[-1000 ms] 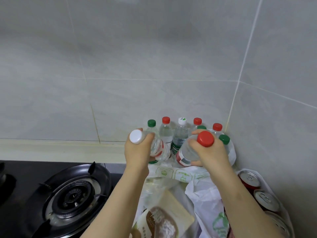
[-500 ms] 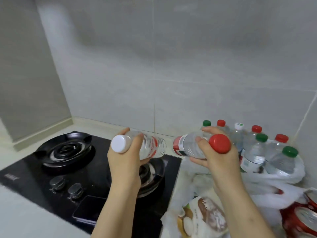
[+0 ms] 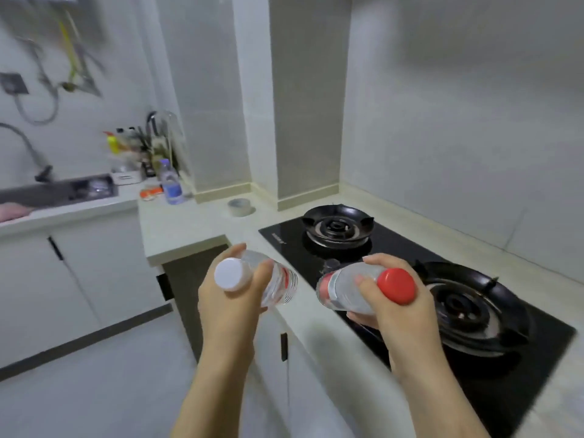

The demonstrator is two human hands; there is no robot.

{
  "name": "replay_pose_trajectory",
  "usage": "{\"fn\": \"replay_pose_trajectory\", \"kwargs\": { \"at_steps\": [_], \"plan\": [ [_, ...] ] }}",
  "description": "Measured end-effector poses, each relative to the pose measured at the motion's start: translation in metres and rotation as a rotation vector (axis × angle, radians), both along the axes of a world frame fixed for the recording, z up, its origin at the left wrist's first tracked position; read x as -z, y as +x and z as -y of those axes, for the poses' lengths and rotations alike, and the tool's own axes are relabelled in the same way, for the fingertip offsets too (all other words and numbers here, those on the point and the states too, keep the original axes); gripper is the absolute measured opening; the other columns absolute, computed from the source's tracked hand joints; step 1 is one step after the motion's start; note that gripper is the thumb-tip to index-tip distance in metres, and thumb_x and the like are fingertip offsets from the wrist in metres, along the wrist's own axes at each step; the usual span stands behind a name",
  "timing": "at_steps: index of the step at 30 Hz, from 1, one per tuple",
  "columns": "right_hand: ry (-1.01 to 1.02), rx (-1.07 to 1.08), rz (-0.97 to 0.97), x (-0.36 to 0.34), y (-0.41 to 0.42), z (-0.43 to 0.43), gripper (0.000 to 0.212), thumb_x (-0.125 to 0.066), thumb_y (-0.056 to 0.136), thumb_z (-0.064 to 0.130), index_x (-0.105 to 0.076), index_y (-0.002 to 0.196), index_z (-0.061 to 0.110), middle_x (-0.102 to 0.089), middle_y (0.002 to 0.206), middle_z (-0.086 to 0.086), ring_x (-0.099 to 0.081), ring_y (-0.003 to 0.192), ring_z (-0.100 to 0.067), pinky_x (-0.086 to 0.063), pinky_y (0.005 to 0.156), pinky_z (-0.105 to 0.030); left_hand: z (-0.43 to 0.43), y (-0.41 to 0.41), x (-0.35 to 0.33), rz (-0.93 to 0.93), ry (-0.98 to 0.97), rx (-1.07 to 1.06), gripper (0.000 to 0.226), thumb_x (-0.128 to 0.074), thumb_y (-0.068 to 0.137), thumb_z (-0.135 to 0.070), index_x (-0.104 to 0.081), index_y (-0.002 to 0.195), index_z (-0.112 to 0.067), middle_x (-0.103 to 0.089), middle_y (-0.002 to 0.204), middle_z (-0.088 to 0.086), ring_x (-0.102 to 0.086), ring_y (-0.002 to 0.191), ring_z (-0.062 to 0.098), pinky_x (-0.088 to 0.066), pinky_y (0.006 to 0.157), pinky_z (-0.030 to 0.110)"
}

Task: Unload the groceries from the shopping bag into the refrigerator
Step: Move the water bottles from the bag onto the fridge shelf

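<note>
Sideways, caps toward the camera: grips a white-capped bottle [image 3: 279,286] in the left hand [image 3: 229,306], clasped round its neck, above the front edge of the counter [image 3: 186,226]; grips a red-capped bottle [image 3: 343,290] in the right hand [image 3: 396,317], just beside it, over the near edge of the black hob [image 3: 284,237].

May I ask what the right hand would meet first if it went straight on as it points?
Likely the far burner of the hob; the right hand seems held above it, so depth is unclear.
</note>
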State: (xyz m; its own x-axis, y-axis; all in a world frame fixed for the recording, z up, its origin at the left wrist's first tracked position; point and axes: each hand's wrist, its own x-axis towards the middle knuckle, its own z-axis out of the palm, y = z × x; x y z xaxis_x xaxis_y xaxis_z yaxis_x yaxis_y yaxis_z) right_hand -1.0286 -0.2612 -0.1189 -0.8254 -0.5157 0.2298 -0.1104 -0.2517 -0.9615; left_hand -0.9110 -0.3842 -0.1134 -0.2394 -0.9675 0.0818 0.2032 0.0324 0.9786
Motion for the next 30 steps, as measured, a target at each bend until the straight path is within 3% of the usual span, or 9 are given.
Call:
{"fn": "replay_pose_trajectory", "kwargs": {
  "at_steps": [2, 4, 7, 10, 15, 19, 22, 30],
  "plan": [
    [0.026, -0.107, 0.003, 0.004, 0.03, 0.027, 0.024, -0.067, 0.079, 0.003, -0.066, 0.085, 0.027, -0.065, 0.079, 0.016, -0.063, 0.072, -0.001, -0.059, 0.064, -0.037, 0.015, 0.042, 0.002, 0.03, -0.01, -0.068, 0.037, -0.072, 0.078, -0.013, -0.061, 0.109, -0.027, -0.062, 0.105, 0.001, -0.061, 0.101, 0.025, -0.055, 0.081, 0.049],
    [0.048, -0.207, 0.008, 0.008, 0.062, 0.052, 0.022, -0.068, 0.08, 0.005, -0.066, 0.087, 0.025, -0.064, 0.083, 0.013, -0.063, 0.076, -0.006, -0.059, 0.063, -0.034, 0.028, 0.081, 0.004, 0.062, -0.012, -0.148, 0.035, -0.074, 0.076, -0.015, -0.061, 0.102, -0.033, -0.062, 0.102, -0.003, -0.061, 0.1, 0.026, -0.056, 0.081, 0.05],
    [0.093, -0.361, 0.001, 0.015, 0.112, 0.09, 0.022, -0.069, 0.079, 0.007, -0.066, 0.086, 0.028, -0.06, 0.083, 0.017, -0.061, 0.084, -0.015, -0.06, 0.065, -0.04, 0.041, 0.14, 0.01, 0.109, 0.002, -0.291, 0.035, -0.071, 0.061, -0.03, -0.061, 0.093, -0.04, -0.061, 0.095, -0.013, -0.06, 0.096, 0.02, -0.055, 0.081, 0.05],
    [0.14, -0.506, -0.042, 0.02, 0.149, 0.116, 0.023, -0.07, 0.079, 0.011, -0.065, 0.085, 0.032, -0.061, 0.081, 0.017, -0.059, 0.081, -0.017, -0.059, 0.067, -0.042, 0.045, 0.183, 0.015, 0.161, 0.029, -0.41, 0.042, -0.068, 0.056, -0.034, -0.062, 0.097, -0.038, -0.062, 0.096, -0.011, -0.061, 0.096, 0.019, -0.054, 0.082, 0.051],
    [0.236, -0.817, -0.074, 0.029, 0.225, 0.155, 0.019, -0.069, 0.08, 0.009, -0.064, 0.085, 0.027, -0.059, 0.092, -0.009, -0.055, 0.071, -0.015, -0.057, 0.065, -0.043, 0.04, 0.263, 0.03, 0.23, 0.085, -0.666, 0.044, -0.07, 0.055, -0.032, -0.065, 0.099, -0.035, -0.064, 0.088, -0.016, -0.062, 0.088, 0.01, -0.055, 0.081, 0.049],
    [0.302, -1.06, -0.097, 0.04, 0.281, 0.174, 0.019, -0.07, 0.079, 0.011, -0.064, 0.086, 0.027, -0.058, 0.086, 0.0, -0.057, 0.074, -0.014, -0.057, 0.069, -0.05, 0.023, 0.311, 0.044, 0.286, 0.14, -0.858, 0.042, -0.077, 0.062, -0.028, -0.064, 0.101, -0.035, -0.063, 0.099, -0.007, -0.061, 0.091, 0.014, -0.055, 0.081, 0.05],
    [0.337, -1.222, -0.121, 0.05, 0.318, 0.18, 0.019, -0.072, 0.077, 0.011, -0.065, 0.085, 0.027, -0.059, 0.082, 0.004, -0.058, 0.073, -0.013, -0.057, 0.068, -0.051, 0.005, 0.339, 0.05, 0.325, 0.186, -0.997, 0.047, -0.069, 0.054, -0.036, -0.063, 0.1, -0.038, -0.063, 0.104, -0.005, -0.061, 0.093, 0.014, -0.055, 0.081, 0.047],
    [0.328, -1.635, -0.255, 0.059, 0.415, 0.158, 0.022, -0.071, 0.075, 0.01, -0.064, 0.084, 0.029, -0.054, 0.065, 0.012, -0.054, 0.064, -0.011, -0.055, 0.071, -0.05, -0.072, 0.4, 0.059, 0.366, 0.297, -1.4, 0.038, -0.067, 0.053, -0.036, -0.061, 0.089, -0.044, -0.065, 0.099, -0.009, -0.06, 0.088, 0.009, -0.055, 0.078, 0.039]
  ]
}}
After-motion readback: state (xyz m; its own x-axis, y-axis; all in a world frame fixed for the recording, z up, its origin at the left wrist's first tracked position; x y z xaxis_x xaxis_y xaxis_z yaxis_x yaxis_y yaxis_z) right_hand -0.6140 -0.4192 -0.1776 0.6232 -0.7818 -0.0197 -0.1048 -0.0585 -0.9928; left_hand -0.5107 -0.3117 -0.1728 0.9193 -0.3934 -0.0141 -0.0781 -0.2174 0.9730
